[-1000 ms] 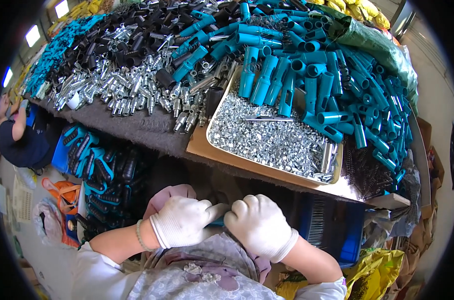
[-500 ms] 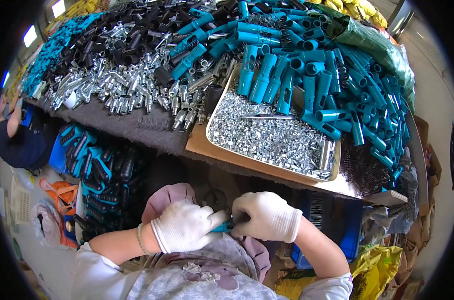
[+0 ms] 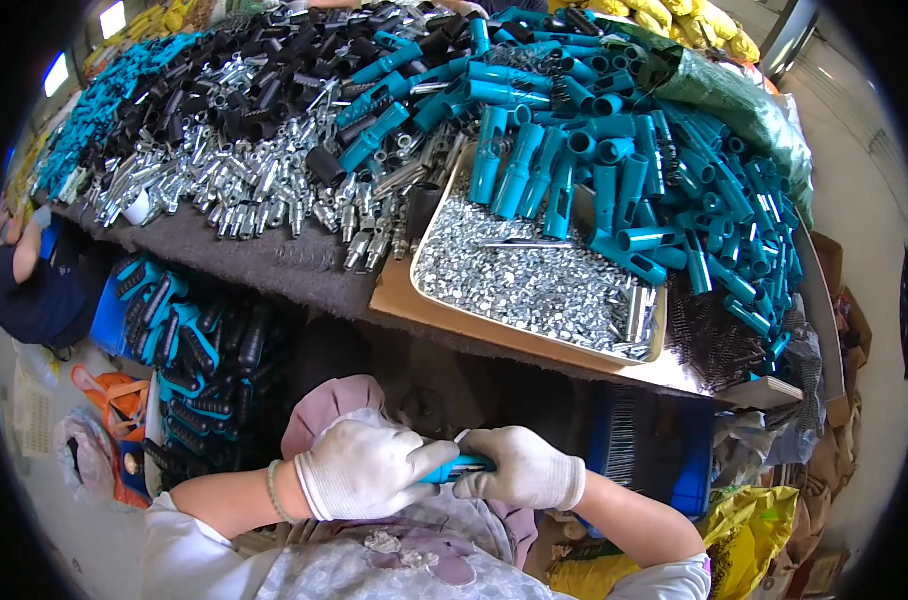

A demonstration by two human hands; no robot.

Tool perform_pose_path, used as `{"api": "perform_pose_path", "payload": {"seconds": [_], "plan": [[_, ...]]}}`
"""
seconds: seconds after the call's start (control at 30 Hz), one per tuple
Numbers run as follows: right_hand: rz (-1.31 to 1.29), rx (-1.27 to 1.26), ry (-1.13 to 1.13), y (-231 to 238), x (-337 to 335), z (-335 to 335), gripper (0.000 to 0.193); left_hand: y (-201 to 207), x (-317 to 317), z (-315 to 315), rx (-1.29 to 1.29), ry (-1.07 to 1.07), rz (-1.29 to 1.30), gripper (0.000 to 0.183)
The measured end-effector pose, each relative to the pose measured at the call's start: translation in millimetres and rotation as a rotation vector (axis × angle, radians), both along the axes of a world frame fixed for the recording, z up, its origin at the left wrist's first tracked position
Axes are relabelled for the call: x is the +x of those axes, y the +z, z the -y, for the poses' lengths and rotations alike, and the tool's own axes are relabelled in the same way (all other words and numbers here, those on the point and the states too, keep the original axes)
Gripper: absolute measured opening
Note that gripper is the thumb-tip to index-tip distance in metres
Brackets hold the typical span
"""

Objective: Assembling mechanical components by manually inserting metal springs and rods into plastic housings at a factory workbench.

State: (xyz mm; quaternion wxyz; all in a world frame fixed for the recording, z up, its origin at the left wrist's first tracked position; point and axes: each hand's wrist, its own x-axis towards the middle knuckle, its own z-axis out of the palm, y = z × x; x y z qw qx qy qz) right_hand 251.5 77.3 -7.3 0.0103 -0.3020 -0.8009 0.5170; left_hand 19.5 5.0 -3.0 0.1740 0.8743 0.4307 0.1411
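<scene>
Both my hands wear white knit gloves and meet in front of my patterned apron [image 3: 424,545]. My left hand [image 3: 362,470] is closed around one end of a teal tube [image 3: 464,466], thumb and fingers wrapped over it. At its other end, my right hand [image 3: 524,468] grips with fingers curled. Only a short stretch of the tube, with a dark slot, shows between the gloves; the rest is hidden. Beyond the hands, on the table, a shallow tray [image 3: 534,346] holds many small silvery metal pieces. Similar teal slotted tubes [image 3: 519,172] are heaped over its far edge.
Silvery metal fittings [image 3: 264,185] and black sleeves [image 3: 264,85] pile across the table [image 3: 304,262]. Springs [image 3: 719,340] lie at its right. Below stand teal-and-black handles [image 3: 199,350], left, and a blue bin [image 3: 692,470], right. Another person [image 3: 49,290] sits far left.
My right hand has lowered and turned, its fingers now closer along the tube. More of the teal tube shows between the gloves. The left hand has shifted slightly left and down, still gripping.
</scene>
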Motion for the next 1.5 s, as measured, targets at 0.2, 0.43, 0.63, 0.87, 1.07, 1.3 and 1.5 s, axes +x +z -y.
{"api": "perform_pose_path", "payload": {"seconds": [0.2,0.43,0.63,0.87,1.07,1.3,1.5], "plan": [[0.129,-0.026,-0.157,5,1,-1,0.048,-8,-4,-4,-0.106,-0.002,0.089,0.049],[0.139,1.017,-0.744,40,47,-52,0.028,-17,-6,-8,-0.317,0.206,0.504,0.045],[0.47,1.011,-0.903,27,81,-97,0.046,-18,2,-4,-0.846,0.425,0.977,0.054],[-0.127,1.089,-0.501,48,17,-10,0.045,-16,3,-1,-0.489,0.439,0.583,0.055],[-0.151,1.183,-0.206,64,0,24,0.034,0,8,4,-0.31,0.437,0.625,0.054],[-0.246,1.245,-0.298,47,-3,25,0.045,0,-8,10,-0.324,0.433,0.521,0.052],[-0.114,1.275,-0.58,7,21,-23,0.045,-9,-23,3,-0.156,0.399,0.508,0.054]]}}
